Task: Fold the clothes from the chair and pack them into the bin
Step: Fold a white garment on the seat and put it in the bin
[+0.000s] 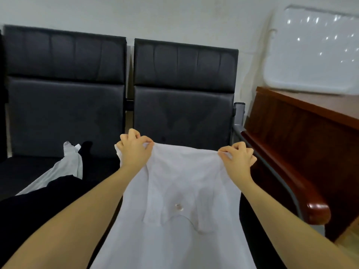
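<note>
- Black padded chairs (182, 105) stand in a row against a pale wall, with a dark wooden desk (303, 144) just beside the right one and a clear plastic lid or bin (314, 53) resting on top of it.
- Left hand (134, 150) and right hand (240, 160) each pinch the far edge of a white shirt (174, 191), fingers curled onto the fabric, stretching it taut over the right seat.
- More clothes, a white garment (64, 167) and a black garment (38, 206), lie on the left seat.
- To fold well, I would judge: keep the tension even, lay the shirt flat, smooth the creases, and align the edges before bringing the sides in.
</note>
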### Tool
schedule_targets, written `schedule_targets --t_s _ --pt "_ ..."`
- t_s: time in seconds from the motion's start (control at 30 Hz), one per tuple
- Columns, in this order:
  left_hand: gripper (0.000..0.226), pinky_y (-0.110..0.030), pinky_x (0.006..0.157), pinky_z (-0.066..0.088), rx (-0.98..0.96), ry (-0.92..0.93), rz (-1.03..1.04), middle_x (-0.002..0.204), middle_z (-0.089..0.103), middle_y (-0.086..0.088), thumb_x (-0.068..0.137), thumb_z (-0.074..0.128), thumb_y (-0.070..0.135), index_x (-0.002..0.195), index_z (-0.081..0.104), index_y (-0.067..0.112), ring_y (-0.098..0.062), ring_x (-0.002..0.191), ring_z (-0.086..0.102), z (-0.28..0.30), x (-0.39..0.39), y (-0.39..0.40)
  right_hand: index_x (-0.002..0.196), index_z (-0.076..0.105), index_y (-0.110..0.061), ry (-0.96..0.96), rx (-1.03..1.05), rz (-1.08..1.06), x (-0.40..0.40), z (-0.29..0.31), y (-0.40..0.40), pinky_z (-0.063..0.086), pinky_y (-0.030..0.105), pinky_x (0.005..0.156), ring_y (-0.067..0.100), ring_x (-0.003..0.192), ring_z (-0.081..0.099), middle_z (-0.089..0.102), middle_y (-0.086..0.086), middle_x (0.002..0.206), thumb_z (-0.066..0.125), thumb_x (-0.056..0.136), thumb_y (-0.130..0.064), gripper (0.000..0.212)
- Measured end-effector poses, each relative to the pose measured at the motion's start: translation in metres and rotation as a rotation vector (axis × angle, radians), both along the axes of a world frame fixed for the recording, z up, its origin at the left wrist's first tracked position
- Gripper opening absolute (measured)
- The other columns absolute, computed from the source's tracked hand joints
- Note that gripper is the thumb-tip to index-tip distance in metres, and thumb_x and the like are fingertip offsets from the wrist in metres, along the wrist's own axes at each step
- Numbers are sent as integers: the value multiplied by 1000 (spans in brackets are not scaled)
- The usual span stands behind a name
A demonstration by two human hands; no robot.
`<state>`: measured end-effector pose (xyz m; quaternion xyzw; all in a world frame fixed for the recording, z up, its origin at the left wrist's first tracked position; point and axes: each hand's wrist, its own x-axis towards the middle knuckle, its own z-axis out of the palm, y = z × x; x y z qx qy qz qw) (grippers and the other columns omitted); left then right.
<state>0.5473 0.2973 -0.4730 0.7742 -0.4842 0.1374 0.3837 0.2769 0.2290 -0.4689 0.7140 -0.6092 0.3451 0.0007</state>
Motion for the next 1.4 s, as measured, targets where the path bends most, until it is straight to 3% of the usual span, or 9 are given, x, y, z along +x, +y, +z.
schedule_targets --t_s 0.23,0.57,0.9,1.0,1.13,1.2,1.23,1.3,1.4 --pt "20 -31 85 17 63 74 -17 94 40 4 84 65 42 82 74 24 -16 92 28 -23 -13 68 89 70 -30 -143 67 86 -21 -26 65 15 28 83 18 101 32 42 -6 100 63 90 -28 8" --pt "21 -30 85 18 184 116 -101 96 43 4 86 64 41 87 75 23 -17 95 32 -72 -27 169 81 67 -33 -204 238 127 -60 -64 171 14 26 80 12 104 29 47 -9 101 63 89 -25 12" --pt "23 -33 80 20 174 98 -75 84 47 2 82 71 37 68 75 20 -19 85 39 -132 -29 230 71 62 -30 -220 365 120 -71 -108 225 13 26 81 14 108 31 46 -12 100 66 87 -34 17" --pt "33 -35 78 24 159 49 -56 77 49 2 86 68 38 60 73 17 -21 78 44 -138 -30 234 85 65 -32 -111 393 90 -71 -113 232 15 28 84 17 114 34 46 -13 105 59 90 -43 14" --pt "53 -35 67 28 280 -137 -124 72 56 4 85 39 51 55 70 21 -23 67 52 -127 -40 224 127 54 -41 337 409 76 -66 -114 223 14 42 109 18 137 23 41 -14 141 38 94 -56 39" --pt "60 -38 71 33 421 -173 -204 87 64 3 82 27 59 73 75 25 -25 80 60 -123 -49 217 139 40 -40 434 466 134 -60 -118 217 4 45 114 17 144 14 30 -11 152 31 95 -59 49" --pt "66 -40 79 35 521 -164 -239 106 64 2 81 21 65 94 74 27 -25 98 59 -123 -54 213 145 32 -38 451 527 183 -57 -121 214 2 45 115 17 146 11 23 -9 156 29 95 -60 54" --pt "70 -42 103 27 765 -119 -296 148 37 1 86 19 70 138 44 30 -23 134 35 -131 -59 205 151 12 -34 449 660 263 -54 -132 210 0 43 117 18 147 1 4 -5 160 24 95 -61 63" --pt "73 -45 116 6 935 -58 -331 160 -4 2 91 21 67 152 4 30 -22 146 -2 -140 -61 194 151 -3 -37 437 716 276 -51 -144 199 -6 42 117 19 147 -12 -12 -6 159 17 94 -64 66"
